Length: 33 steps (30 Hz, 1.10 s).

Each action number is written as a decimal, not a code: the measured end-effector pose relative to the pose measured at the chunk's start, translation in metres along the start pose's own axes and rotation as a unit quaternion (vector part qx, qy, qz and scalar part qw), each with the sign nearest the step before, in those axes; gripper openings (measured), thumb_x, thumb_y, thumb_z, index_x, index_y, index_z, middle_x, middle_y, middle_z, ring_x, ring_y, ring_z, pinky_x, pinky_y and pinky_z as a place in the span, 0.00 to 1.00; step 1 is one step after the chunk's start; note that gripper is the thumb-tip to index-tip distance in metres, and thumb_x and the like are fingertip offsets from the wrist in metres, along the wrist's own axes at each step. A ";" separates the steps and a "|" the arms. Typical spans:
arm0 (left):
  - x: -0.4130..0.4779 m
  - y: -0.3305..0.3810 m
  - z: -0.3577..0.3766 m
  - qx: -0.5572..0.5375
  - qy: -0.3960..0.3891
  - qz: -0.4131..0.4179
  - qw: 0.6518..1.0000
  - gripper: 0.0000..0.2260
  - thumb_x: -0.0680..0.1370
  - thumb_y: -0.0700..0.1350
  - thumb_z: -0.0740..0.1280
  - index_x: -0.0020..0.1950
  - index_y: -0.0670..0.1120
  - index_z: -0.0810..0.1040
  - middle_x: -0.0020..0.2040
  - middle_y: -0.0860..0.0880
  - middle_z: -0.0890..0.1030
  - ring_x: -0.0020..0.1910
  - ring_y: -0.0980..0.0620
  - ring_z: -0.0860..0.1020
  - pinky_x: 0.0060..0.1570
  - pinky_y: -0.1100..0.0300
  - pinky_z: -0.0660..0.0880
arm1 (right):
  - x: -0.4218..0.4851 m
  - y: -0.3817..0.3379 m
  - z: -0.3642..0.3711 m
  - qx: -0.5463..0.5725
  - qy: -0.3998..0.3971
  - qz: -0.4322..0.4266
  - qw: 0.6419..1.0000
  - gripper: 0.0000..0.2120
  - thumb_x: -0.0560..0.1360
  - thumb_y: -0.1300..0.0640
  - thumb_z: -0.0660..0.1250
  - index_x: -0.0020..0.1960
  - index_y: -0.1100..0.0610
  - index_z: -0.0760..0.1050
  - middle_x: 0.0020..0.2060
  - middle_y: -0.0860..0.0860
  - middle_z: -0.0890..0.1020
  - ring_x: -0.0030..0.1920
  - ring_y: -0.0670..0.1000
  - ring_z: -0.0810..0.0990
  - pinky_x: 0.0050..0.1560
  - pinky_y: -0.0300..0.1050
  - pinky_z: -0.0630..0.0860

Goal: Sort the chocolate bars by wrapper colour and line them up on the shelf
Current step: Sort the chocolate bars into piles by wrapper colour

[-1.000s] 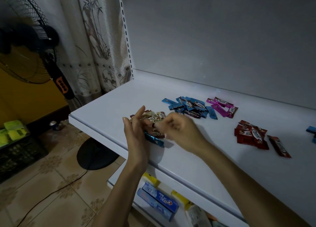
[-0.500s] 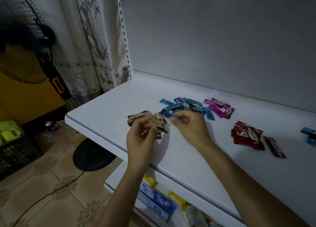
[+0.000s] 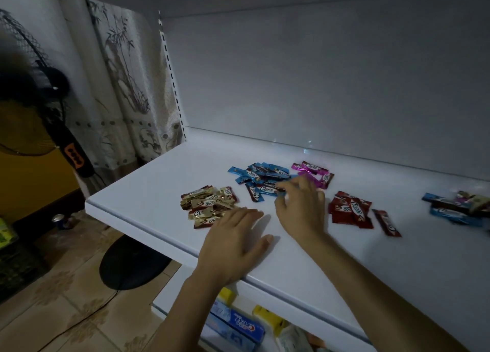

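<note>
On the white shelf, Choco bars lie in colour piles: gold at the left, blue behind, pink and red further right. One red bar lies apart from its pile. A mixed heap sits at the far right. My left hand rests flat on the shelf, its straight fingers touching the gold pile's near edge. My right hand reaches into the blue pile's near edge and pinches a blue bar between thumb and fingertips.
A standing fan with a black round base is left of the shelf, in front of a patterned curtain. A can stands on the tiled floor. Toothpaste boxes lie on the lower shelf under my arms.
My right hand carried a blue bar from the gold pile over to the blue pile. My left hand let go of the gold bars and now lies flat on the shelf.
</note>
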<state>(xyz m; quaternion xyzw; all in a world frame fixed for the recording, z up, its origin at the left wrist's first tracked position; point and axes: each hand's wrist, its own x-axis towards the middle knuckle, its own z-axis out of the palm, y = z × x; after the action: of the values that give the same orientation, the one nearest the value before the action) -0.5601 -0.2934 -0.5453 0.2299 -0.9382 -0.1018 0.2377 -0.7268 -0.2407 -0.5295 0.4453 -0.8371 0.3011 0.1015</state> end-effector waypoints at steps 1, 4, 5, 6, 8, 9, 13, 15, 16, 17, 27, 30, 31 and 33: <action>0.000 0.000 0.001 0.007 -0.006 0.002 1.000 0.27 0.77 0.64 0.53 0.69 0.51 0.73 0.65 0.53 0.76 0.64 0.53 0.71 0.61 0.56 0.68 | -0.010 0.004 -0.006 0.000 -0.011 -0.016 1.000 0.16 0.77 0.54 0.61 0.63 0.50 0.74 0.60 0.49 0.73 0.62 0.51 0.69 0.59 0.47 0.62; 0.005 0.013 0.005 0.058 -0.016 0.020 0.998 0.21 0.76 0.56 0.59 0.66 0.49 0.75 0.61 0.51 0.78 0.60 0.48 0.75 0.55 0.53 0.73 | -0.039 0.021 -0.030 0.013 -0.014 -0.042 0.999 0.16 0.76 0.54 0.63 0.64 0.50 0.74 0.60 0.49 0.75 0.62 0.52 0.70 0.61 0.48 0.64; 0.010 0.023 0.007 0.079 -0.016 0.035 0.996 0.20 0.74 0.53 0.61 0.64 0.49 0.76 0.59 0.50 0.79 0.57 0.47 0.77 0.52 0.52 0.75 | -0.046 0.026 -0.038 0.020 -0.004 -0.039 0.999 0.16 0.76 0.54 0.64 0.64 0.51 0.74 0.60 0.49 0.75 0.63 0.52 0.70 0.63 0.49 0.64; 0.015 0.038 0.009 0.088 -0.016 0.053 0.995 0.20 0.72 0.52 0.61 0.62 0.48 0.78 0.57 0.49 0.81 0.54 0.46 0.79 0.48 0.52 0.77 | -0.051 0.033 -0.046 0.022 0.006 -0.035 0.999 0.16 0.76 0.54 0.65 0.63 0.51 0.74 0.61 0.49 0.76 0.63 0.52 0.70 0.64 0.49 0.64; 0.027 0.073 0.016 0.071 -0.004 0.087 0.994 0.21 0.72 0.54 0.59 0.60 0.47 0.79 0.54 0.49 0.82 0.51 0.47 0.80 0.43 0.53 0.78 | -0.059 0.048 -0.061 0.001 0.024 -0.029 0.999 0.16 0.76 0.53 0.65 0.63 0.50 0.75 0.62 0.49 0.76 0.64 0.52 0.70 0.65 0.48 0.63; 0.032 0.092 0.021 0.052 0.001 0.102 0.993 0.21 0.72 0.54 0.58 0.59 0.47 0.79 0.53 0.49 0.82 0.50 0.47 0.81 0.42 0.54 0.78 | -0.063 0.057 -0.070 -0.009 0.029 -0.021 0.999 0.16 0.76 0.53 0.65 0.63 0.51 0.75 0.62 0.49 0.76 0.64 0.52 0.70 0.65 0.48 0.63; 0.047 0.152 0.043 -0.032 -0.022 0.145 0.989 0.22 0.72 0.55 0.58 0.60 0.45 0.79 0.54 0.47 0.82 0.50 0.46 0.80 0.43 0.56 0.78 | -0.083 0.116 -0.108 -0.048 0.098 0.009 0.994 0.14 0.74 0.51 0.62 0.55 0.55 0.80 0.53 0.53 0.81 0.54 0.56 0.78 0.54 0.48 0.72; 0.048 0.178 0.057 -0.064 -0.044 0.156 0.985 0.28 0.73 0.59 0.55 0.65 0.45 0.75 0.60 0.47 0.79 0.56 0.46 0.78 0.51 0.55 0.76 | -0.095 0.151 -0.126 -0.084 0.109 0.045 0.990 0.14 0.73 0.52 0.64 0.54 0.55 0.80 0.52 0.54 0.81 0.54 0.57 0.79 0.53 0.51 0.73; 0.049 0.190 0.063 -0.077 -0.060 0.155 0.983 0.31 0.73 0.61 0.52 0.69 0.46 0.72 0.65 0.48 0.76 0.62 0.47 0.74 0.56 0.56 0.73 | -0.101 0.165 -0.135 -0.102 0.102 0.072 0.987 0.14 0.73 0.52 0.66 0.56 0.55 0.80 0.53 0.54 0.81 0.56 0.58 0.78 0.56 0.53 0.73; 0.049 0.201 0.070 -0.091 -0.080 0.152 0.981 0.33 0.73 0.63 0.50 0.73 0.47 0.68 0.68 0.49 0.72 0.66 0.48 0.70 0.61 0.57 0.69 | -0.106 0.179 -0.145 -0.118 0.104 0.091 0.983 0.14 0.72 0.53 0.66 0.56 0.55 0.79 0.54 0.54 0.80 0.57 0.58 0.77 0.58 0.56 0.72; 0.070 0.293 0.121 -0.143 -0.167 0.179 0.959 0.41 0.72 0.68 0.62 0.79 0.52 0.51 0.79 0.49 0.52 0.77 0.49 0.51 0.73 0.54 0.53 | -0.125 0.281 -0.191 -0.212 -0.011 0.231 0.949 0.26 0.79 0.40 0.43 0.70 0.48 0.65 0.69 0.53 0.68 0.69 0.55 0.66 0.69 0.59 0.62; 0.079 0.320 0.138 -0.147 -0.150 0.208 0.955 0.49 0.63 0.76 0.58 0.78 0.53 0.52 0.80 0.47 0.49 0.78 0.47 0.49 0.74 0.47 0.54 | -0.128 0.276 -0.197 0.009 0.152 0.205 0.967 0.20 0.82 0.49 0.49 0.60 0.55 0.75 0.55 0.54 0.80 0.53 0.51 0.77 0.57 0.43 0.69; 0.083 0.328 0.144 -0.147 -0.142 0.211 0.956 0.50 0.62 0.76 0.58 0.78 0.54 0.53 0.80 0.46 0.46 0.78 0.46 0.48 0.73 0.45 0.54 | -0.130 0.275 -0.201 0.061 0.200 0.212 0.955 0.18 0.82 0.51 0.51 0.58 0.58 0.76 0.52 0.54 0.81 0.49 0.49 0.76 0.52 0.38 0.67; 0.093 0.345 0.157 -0.148 -0.118 0.219 0.957 0.49 0.61 0.74 0.60 0.78 0.53 0.56 0.79 0.45 0.43 0.78 0.43 0.47 0.72 0.42 0.52 | -0.132 0.273 -0.205 0.064 0.258 0.228 0.937 0.19 0.81 0.50 0.51 0.57 0.58 0.76 0.50 0.53 0.81 0.48 0.49 0.76 0.52 0.37 0.65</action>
<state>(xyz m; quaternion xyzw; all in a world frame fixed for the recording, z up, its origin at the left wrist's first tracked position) -0.8423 -0.0242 -0.5409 -0.0322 -0.9614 -0.2113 0.1731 -0.8905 0.0866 -0.5368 0.1557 -0.8402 0.4734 0.2136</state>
